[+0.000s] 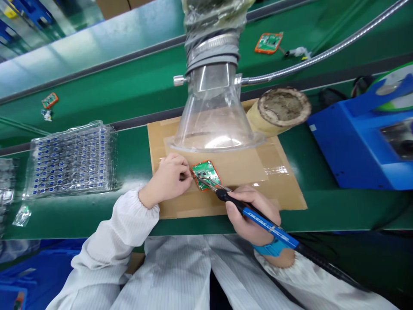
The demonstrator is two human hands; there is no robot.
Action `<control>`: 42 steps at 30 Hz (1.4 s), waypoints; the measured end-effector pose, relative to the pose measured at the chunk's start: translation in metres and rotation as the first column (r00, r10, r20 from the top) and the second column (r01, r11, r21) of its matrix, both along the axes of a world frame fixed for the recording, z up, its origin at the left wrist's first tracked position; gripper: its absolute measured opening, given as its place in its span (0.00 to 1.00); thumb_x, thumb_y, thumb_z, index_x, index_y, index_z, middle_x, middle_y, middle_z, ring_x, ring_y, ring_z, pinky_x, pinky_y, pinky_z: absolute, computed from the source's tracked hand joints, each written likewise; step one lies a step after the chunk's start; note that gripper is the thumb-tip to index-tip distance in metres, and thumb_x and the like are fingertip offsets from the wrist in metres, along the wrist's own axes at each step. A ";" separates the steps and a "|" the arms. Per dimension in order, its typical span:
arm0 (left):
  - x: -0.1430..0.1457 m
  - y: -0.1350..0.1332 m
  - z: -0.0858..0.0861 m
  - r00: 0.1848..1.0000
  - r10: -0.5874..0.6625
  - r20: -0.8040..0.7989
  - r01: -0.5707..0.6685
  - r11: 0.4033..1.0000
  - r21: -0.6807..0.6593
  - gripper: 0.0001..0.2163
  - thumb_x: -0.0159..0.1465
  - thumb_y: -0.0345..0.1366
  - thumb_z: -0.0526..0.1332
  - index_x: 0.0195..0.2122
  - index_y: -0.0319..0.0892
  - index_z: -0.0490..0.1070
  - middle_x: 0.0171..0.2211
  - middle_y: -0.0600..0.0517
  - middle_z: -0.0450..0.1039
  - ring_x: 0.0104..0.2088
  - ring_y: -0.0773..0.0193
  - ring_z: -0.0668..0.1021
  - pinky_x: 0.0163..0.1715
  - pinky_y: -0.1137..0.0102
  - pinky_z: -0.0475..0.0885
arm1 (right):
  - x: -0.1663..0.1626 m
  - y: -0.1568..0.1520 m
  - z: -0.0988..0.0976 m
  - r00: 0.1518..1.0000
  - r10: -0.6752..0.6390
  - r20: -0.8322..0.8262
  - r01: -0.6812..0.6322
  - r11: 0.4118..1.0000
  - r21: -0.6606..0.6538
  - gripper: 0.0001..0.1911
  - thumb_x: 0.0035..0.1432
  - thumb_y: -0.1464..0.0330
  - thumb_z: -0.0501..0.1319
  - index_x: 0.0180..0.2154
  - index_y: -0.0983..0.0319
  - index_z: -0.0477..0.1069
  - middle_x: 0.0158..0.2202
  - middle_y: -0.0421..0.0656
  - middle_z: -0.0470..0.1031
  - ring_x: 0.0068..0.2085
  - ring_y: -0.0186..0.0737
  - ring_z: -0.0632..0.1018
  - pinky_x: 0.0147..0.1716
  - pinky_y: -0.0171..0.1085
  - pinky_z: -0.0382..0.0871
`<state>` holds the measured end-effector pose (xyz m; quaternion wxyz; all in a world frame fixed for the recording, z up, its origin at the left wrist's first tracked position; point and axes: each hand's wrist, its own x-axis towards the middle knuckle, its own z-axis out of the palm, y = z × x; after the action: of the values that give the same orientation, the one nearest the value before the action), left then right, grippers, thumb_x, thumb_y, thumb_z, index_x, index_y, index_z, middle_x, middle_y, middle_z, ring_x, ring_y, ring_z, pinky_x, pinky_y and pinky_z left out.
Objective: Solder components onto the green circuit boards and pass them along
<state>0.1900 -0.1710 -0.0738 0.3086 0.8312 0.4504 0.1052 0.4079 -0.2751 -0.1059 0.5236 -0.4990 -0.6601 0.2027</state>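
Observation:
A small green circuit board [207, 173] in an orange frame lies on a cardboard mat [284, 189]. My left hand [167, 178] is pinched shut at the board's left edge, holding something thin I cannot make out. My right hand [253, 215] grips a blue-and-black soldering iron [258, 219]. The iron's metal tip rests on the board. A blue strap sits on my right wrist.
A clear fume-extraction hood [214, 112] hangs just behind the board. A round brown sponge holder [280, 110] stands to its right, a blue machine [364, 142] at far right. Clear trays of small parts [72, 159] sit left. Other boards [268, 43] lie on the green conveyor.

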 end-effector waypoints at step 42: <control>-0.003 -0.006 0.003 0.998 -0.010 -0.069 0.012 1.000 0.019 0.06 0.61 0.31 0.65 0.26 0.42 0.72 0.41 0.47 0.73 0.49 0.53 0.72 0.52 0.54 0.68 | 0.081 0.077 0.005 0.845 -0.534 0.021 0.532 0.845 0.062 0.13 0.65 0.64 0.64 0.51 0.58 0.77 0.47 0.48 0.77 0.47 0.46 0.81 0.49 0.44 0.73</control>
<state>0.1874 -0.1774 -0.0705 0.2854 0.8398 0.4551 0.0790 0.4891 -0.1977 -0.1005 0.5601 -0.6519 -0.5107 0.0223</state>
